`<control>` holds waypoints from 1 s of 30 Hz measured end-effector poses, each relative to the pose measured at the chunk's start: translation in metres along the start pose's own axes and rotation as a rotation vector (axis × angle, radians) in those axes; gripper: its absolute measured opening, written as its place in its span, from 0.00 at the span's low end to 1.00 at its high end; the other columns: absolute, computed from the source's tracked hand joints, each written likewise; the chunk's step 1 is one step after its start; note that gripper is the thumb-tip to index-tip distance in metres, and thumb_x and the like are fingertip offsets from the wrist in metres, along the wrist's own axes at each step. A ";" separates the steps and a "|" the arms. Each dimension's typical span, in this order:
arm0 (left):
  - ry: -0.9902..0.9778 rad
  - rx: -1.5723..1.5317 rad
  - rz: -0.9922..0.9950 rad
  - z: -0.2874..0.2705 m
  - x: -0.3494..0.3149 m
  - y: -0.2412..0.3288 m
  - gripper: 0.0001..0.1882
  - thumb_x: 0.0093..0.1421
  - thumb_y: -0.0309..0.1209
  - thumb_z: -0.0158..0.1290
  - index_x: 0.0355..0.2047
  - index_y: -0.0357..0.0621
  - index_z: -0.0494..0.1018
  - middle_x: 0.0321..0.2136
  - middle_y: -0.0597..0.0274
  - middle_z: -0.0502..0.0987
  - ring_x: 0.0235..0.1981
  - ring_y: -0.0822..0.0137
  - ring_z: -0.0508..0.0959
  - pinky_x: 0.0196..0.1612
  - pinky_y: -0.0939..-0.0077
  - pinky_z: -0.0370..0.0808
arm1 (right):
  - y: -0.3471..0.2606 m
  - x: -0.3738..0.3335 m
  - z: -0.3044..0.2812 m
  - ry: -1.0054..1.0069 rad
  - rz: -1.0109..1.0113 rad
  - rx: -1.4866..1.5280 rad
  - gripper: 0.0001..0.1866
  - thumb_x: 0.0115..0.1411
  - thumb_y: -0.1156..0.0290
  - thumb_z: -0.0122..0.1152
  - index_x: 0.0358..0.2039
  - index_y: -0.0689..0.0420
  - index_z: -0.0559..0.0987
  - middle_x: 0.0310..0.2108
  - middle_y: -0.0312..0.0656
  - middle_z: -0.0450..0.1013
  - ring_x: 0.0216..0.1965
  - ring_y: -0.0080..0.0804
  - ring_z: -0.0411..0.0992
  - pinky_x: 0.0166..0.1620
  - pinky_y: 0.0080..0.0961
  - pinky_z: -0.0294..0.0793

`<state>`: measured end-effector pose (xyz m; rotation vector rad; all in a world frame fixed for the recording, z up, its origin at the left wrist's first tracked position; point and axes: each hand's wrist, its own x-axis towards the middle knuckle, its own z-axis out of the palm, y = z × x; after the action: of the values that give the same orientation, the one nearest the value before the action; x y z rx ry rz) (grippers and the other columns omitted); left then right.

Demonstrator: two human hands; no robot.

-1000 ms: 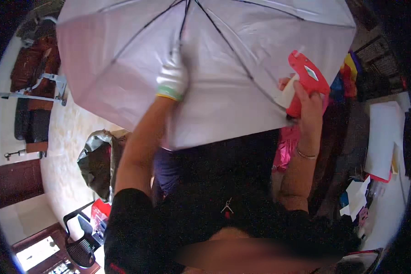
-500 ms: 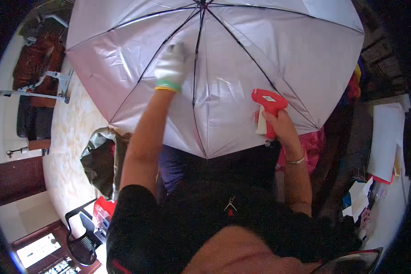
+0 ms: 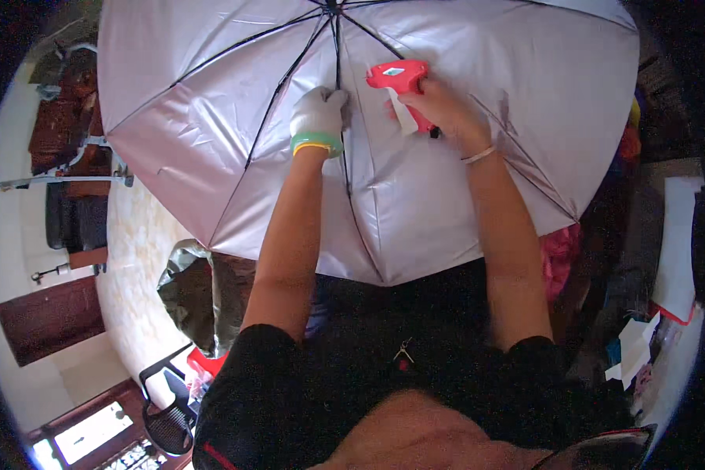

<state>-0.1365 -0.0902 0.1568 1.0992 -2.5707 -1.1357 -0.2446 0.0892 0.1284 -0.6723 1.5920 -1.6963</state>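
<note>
An opened umbrella, silver-grey on its inner side, spreads before me with its black ribs showing. My left hand, in a whitish glove with a green and yellow cuff, has its fingers closed at a black rib below the hub. Just right of it, my bare right hand grips a red trigger gun with a cream trigger and a small white diamond-shaped mark. The gun's front end points left, toward the gloved hand. Some fingers of my right hand are blurred or hidden behind the handle.
A dark open sack stands at the left below the umbrella's edge. Bright pink material shows under the right edge. Farther right are white panels and a cut white card. A black plastic chair is at lower left.
My right hand has carried the red gun up and left, close to my left hand. The gloved hand has shifted right and slightly down onto the middle rib.
</note>
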 end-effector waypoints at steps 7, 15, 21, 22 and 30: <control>0.037 -0.144 0.067 0.012 0.004 -0.004 0.20 0.53 0.40 0.53 0.35 0.33 0.75 0.26 0.56 0.78 0.25 0.67 0.76 0.32 0.73 0.72 | 0.030 0.009 0.026 0.129 -0.029 0.088 0.17 0.55 0.70 0.53 0.46 0.62 0.70 0.34 0.42 0.75 0.34 0.31 0.75 0.35 0.25 0.75; 0.042 -0.570 0.081 0.030 -0.005 -0.001 0.12 0.55 0.34 0.50 0.29 0.35 0.73 0.18 0.62 0.74 0.17 0.73 0.72 0.23 0.78 0.68 | 0.043 0.007 0.047 0.420 -0.232 -0.494 0.16 0.53 0.67 0.54 0.41 0.59 0.72 0.29 0.41 0.75 0.29 0.26 0.74 0.29 0.26 0.72; 0.020 -0.689 0.067 0.032 0.001 -0.008 0.11 0.56 0.32 0.50 0.30 0.34 0.73 0.18 0.62 0.74 0.18 0.72 0.73 0.23 0.80 0.69 | 0.021 0.003 0.038 0.272 -0.085 -0.212 0.15 0.54 0.67 0.52 0.41 0.60 0.73 0.28 0.39 0.76 0.26 0.24 0.73 0.28 0.25 0.72; 0.018 -0.690 0.066 0.033 0.001 -0.008 0.11 0.56 0.32 0.50 0.30 0.34 0.73 0.18 0.62 0.74 0.18 0.72 0.73 0.23 0.80 0.69 | 0.020 0.002 0.035 0.205 -0.028 -0.199 0.16 0.55 0.67 0.52 0.42 0.60 0.73 0.28 0.39 0.76 0.26 0.24 0.73 0.28 0.24 0.72; -0.041 -0.724 0.004 0.030 0.001 -0.007 0.13 0.57 0.32 0.51 0.34 0.33 0.74 0.25 0.63 0.75 0.23 0.74 0.72 0.27 0.81 0.70 | 0.023 0.007 0.027 0.140 0.070 -0.139 0.12 0.56 0.69 0.53 0.39 0.62 0.74 0.27 0.40 0.76 0.27 0.25 0.75 0.30 0.23 0.73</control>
<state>-0.1439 -0.0763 0.1308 0.8775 -1.8853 -1.8734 -0.2250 0.0671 0.1079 -0.5685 1.8231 -1.6235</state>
